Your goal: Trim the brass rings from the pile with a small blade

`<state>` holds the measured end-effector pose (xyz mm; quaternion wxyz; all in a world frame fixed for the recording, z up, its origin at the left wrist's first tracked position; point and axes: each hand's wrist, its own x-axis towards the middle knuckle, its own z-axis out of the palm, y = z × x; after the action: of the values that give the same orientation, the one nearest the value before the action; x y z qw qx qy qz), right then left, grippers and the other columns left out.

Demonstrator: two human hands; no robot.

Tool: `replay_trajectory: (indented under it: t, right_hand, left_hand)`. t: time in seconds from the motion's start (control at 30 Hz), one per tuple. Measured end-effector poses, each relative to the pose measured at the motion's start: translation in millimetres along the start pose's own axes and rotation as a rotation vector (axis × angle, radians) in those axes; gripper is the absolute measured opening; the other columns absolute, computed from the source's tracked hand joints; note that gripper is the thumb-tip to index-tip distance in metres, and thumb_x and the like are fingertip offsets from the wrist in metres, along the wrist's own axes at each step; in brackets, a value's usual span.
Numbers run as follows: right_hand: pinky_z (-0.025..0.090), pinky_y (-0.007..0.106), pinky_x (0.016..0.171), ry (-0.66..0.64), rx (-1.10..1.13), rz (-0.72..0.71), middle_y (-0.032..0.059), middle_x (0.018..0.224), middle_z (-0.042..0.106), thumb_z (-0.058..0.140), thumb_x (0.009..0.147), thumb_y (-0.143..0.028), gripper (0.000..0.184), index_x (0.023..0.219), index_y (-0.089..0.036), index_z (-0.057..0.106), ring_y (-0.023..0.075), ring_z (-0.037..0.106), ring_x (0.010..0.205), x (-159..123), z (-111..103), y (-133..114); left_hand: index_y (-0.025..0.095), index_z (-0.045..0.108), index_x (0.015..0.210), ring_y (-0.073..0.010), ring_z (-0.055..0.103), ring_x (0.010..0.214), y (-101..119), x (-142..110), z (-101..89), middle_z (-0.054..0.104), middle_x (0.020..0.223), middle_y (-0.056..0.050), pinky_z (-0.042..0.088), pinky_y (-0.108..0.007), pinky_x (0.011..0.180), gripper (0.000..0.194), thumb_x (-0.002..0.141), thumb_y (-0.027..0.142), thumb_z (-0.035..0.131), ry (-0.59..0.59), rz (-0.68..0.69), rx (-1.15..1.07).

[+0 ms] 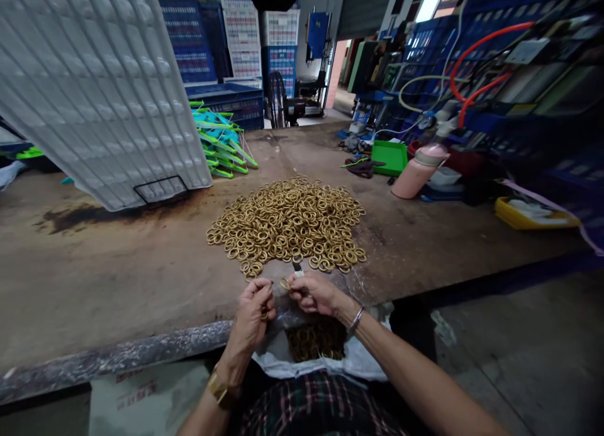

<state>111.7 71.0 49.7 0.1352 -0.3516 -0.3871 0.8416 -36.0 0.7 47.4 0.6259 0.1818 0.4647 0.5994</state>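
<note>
A wide heap of small brass rings point(287, 225) lies on the worn brown table point(117, 279) in front of me. At the table's near edge my right hand point(314, 292) is closed on a small blade-like tool and pinches one brass ring point(284, 283) between the fingertips. My left hand point(252, 313) is curled shut beside it, with a ring or two showing in the palm. Below both hands a white bag point(363, 360) in my lap holds more rings point(316, 341).
A big white plastic crate point(104, 90) leans on the table at the left, with green and teal plastic parts point(221, 146) behind it. A pink bottle point(418, 170), green tray point(389, 157) and yellow tray point(528, 217) sit right. Stacked crates and machines fill the back.
</note>
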Motion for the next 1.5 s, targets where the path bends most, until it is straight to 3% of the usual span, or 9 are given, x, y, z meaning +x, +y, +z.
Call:
replay_trajectory:
  t: [0.17, 0.43, 0.67, 0.87, 0.97, 1.17, 1.33, 1.4, 1.5]
  right_hand:
    - [0.014, 0.014, 0.030, -0.158, 0.091, 0.024, -0.0113, 0.045, 0.039, 0.053, 0.062, -0.024, 0.018, 0.073, -0.021, 0.040, 0.0023, 0.017, 0.030, -1, -5, 6]
    - [0.014, 0.013, 0.030, -0.180, 0.120, 0.056, -0.0105, 0.045, 0.040, 0.050, 0.063, -0.022, 0.012, 0.072, -0.020, 0.042, 0.0020, 0.016, 0.030, -7, -3, 8]
    - [0.015, 0.015, 0.030, 0.203, -0.120, -0.146, -0.0099, 0.051, 0.045, 0.051, 0.074, -0.036, 0.018, 0.076, -0.019, 0.047, 0.0020, 0.025, 0.030, -2, 6, 13]
    - [0.022, 0.018, 0.038, 0.310, -0.413, -0.300, -0.0089, 0.049, 0.040, 0.047, 0.080, -0.040, 0.025, 0.067, -0.018, 0.045, 0.0040, 0.030, 0.037, 2, 7, 20]
    - [0.025, 0.019, 0.044, 0.368, -0.518, -0.363, -0.0077, 0.050, 0.040, 0.045, 0.079, -0.030, 0.020, 0.063, -0.018, 0.045, 0.0058, 0.033, 0.044, 3, 9, 18]
    - [0.027, 0.019, 0.050, 0.452, -0.661, -0.450, -0.0060, 0.055, 0.043, 0.046, 0.076, -0.024, 0.016, 0.062, -0.017, 0.048, 0.0083, 0.038, 0.054, 3, 13, 15]
    - [0.032, 0.020, 0.056, 0.487, -0.750, -0.473, -0.0024, 0.061, 0.052, 0.038, 0.083, -0.019, 0.020, 0.071, -0.017, 0.054, 0.0107, 0.045, 0.058, -1, 11, 16]
    - [0.032, 0.022, 0.059, 0.535, -0.952, -0.500, -0.0007, 0.064, 0.055, 0.040, 0.081, -0.015, 0.017, 0.077, -0.017, 0.056, 0.0120, 0.046, 0.061, -5, 9, 18]
    - [0.031, 0.023, 0.061, 0.457, -1.266, -0.505, 0.0013, 0.069, 0.058, 0.043, 0.077, -0.011, 0.016, 0.081, -0.017, 0.057, 0.0135, 0.048, 0.063, -13, 9, 20]
  left_hand:
    - [0.015, 0.059, 0.100, -0.0055, 0.036, 0.036, -3, -3, 5.8, 0.043, 0.043, 0.009, 0.027, -0.018, 0.037, 0.039, 0.072, 0.041, 0.061, -0.036, 0.165, 0.490]
    - [0.016, 0.061, 0.082, -0.0063, 0.035, 0.037, -7, -2, 4.8, 0.043, 0.044, 0.007, 0.028, -0.019, 0.040, 0.026, 0.074, 0.040, 0.059, -0.057, 0.246, 0.617]
    - [0.019, 0.060, 0.069, -0.0109, 0.044, 0.051, -11, -1, 1.0, 0.051, 0.053, 0.003, 0.033, -0.019, 0.048, 0.015, 0.071, 0.034, 0.064, 0.052, 0.280, 0.566]
    - [0.019, 0.061, 0.066, -0.0114, 0.047, 0.058, -7, -3, 7.3, 0.055, 0.059, 0.002, 0.038, -0.020, 0.060, 0.010, 0.072, 0.027, 0.062, 0.053, 0.465, 0.734]
    - [0.019, 0.061, 0.070, -0.0106, 0.047, 0.055, -9, -4, 8.0, 0.053, 0.058, 0.003, 0.038, -0.020, 0.056, 0.014, 0.075, 0.032, 0.060, 0.017, 0.395, 0.708]
    - [0.017, 0.054, 0.075, -0.0052, 0.037, 0.038, -15, -5, 6.8, 0.047, 0.053, 0.006, 0.028, -0.016, 0.035, 0.033, 0.074, 0.051, 0.057, -0.078, 0.045, 0.513]
    - [0.018, 0.051, 0.076, -0.0034, 0.038, 0.038, -16, -7, 8.5, 0.049, 0.056, 0.007, 0.028, -0.014, 0.035, 0.034, 0.071, 0.050, 0.061, -0.066, -0.001, 0.371]
    - [0.018, 0.050, 0.076, -0.0035, 0.039, 0.038, -16, -7, 8.3, 0.051, 0.057, 0.006, 0.029, -0.014, 0.034, 0.035, 0.070, 0.050, 0.063, -0.035, 0.020, 0.376]
    - [0.017, 0.050, 0.074, -0.0035, 0.038, 0.036, -17, -7, 6.7, 0.050, 0.053, 0.006, 0.028, -0.014, 0.034, 0.036, 0.071, 0.052, 0.061, -0.031, 0.061, 0.431]
